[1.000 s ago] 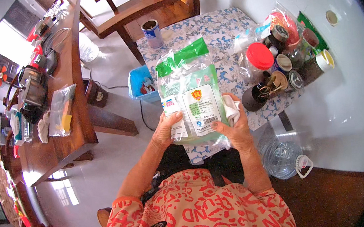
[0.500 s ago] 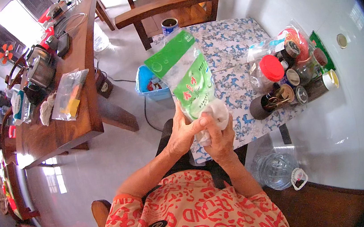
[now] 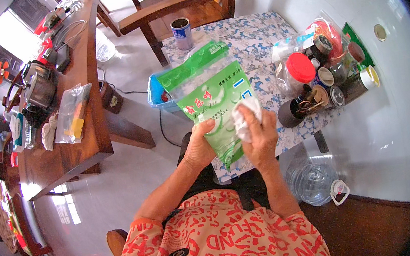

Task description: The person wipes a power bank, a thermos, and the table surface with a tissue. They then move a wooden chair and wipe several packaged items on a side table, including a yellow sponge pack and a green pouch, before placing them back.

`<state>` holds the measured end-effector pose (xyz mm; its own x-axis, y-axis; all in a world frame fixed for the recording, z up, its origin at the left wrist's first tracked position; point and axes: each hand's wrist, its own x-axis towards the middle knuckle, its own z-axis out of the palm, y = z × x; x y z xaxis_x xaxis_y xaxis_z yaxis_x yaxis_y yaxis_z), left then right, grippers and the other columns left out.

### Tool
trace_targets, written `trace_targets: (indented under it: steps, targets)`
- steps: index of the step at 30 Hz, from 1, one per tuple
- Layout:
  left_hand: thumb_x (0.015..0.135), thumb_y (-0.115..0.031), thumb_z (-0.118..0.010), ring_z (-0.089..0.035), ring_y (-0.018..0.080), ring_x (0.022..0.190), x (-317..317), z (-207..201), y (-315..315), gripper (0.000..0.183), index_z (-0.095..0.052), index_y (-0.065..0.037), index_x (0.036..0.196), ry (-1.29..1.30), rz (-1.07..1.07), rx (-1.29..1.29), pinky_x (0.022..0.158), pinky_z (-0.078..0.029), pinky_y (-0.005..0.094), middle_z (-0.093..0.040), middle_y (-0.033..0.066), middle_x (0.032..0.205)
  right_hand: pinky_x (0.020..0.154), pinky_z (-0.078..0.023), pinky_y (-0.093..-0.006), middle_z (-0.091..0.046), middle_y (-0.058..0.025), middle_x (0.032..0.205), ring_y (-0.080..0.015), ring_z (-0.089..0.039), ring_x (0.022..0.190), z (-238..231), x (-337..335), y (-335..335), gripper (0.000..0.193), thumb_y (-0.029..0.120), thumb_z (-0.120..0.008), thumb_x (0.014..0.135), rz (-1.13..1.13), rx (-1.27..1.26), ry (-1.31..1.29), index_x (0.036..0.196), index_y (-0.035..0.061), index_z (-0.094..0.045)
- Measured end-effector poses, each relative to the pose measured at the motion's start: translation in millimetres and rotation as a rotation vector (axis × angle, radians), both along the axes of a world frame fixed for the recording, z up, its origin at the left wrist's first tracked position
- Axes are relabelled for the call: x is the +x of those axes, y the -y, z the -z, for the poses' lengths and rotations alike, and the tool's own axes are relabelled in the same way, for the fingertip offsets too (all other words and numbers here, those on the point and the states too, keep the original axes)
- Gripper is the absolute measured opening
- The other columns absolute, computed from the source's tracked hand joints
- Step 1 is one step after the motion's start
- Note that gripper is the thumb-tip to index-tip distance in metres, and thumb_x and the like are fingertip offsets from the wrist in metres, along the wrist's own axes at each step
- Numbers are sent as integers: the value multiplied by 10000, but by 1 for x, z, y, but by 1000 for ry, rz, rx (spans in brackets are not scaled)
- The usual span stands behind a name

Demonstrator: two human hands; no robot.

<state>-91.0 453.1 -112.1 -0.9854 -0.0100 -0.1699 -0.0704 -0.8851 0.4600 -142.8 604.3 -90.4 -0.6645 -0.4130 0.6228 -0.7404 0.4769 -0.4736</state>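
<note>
A green and clear plastic bag (image 3: 206, 97), looking flat, is held up over my lap and the near edge of the small table. My left hand (image 3: 199, 146) grips its lower left side, the thumb lying on the printed front. Bunched in my right hand (image 3: 262, 139) is a white cloth or tissue (image 3: 245, 116), its fingers pressing this against the bag's right side. What the bag contains, if anything, I cannot make out.
The flower-patterned table (image 3: 255, 36) carries a blue can (image 3: 182, 37), a red-lidded jar (image 3: 300, 69) and several other jars along the wall. A blue bin (image 3: 156, 89) stands left of it. Further left is a wooden table (image 3: 89, 111); a large clear bottle (image 3: 315, 186) lies at right.
The bag has spread out with its printed front facing up. My hands have moved apart, and the cloth in my right hand has shifted up along the bag's right side.
</note>
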Motion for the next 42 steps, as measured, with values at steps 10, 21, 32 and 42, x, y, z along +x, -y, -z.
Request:
trace_targets:
  steps: [10,21,32,42]
  targets:
    - [709,-298,-652,-539,294,1129,10,14,9,704,-422,-41,1323,107,75,-23,1013,-392,468,-533,144,1269,833,-422,-456,-520,-173,1095,-362,-484,958,-8,6,2,567,61,-606,697,-198,35,-24,1259,107,-549]
    - [716,-273,-631,-527,314,1159,11,6,8,730,-374,-31,1355,40,173,-93,1020,-396,465,-502,160,1307,854,-397,-450,-478,-183,1119,-374,-442,986,-9,-33,2,588,24,-606,674,-7,28,40,1252,97,-526]
    - [759,-318,-683,-546,220,1119,13,26,12,617,-452,-113,1292,36,131,-318,992,-433,393,-533,57,1245,844,-420,-413,-515,-129,1105,-333,-482,968,-29,-6,21,532,41,-653,645,-405,32,127,1169,118,-600]
    - [759,-121,-633,-595,236,1031,17,3,7,530,-467,-7,1249,13,144,-210,929,-477,397,-586,121,1161,844,-399,-452,-498,-176,1039,-361,-471,963,0,-48,5,508,94,-642,691,154,-7,55,1191,90,-553]
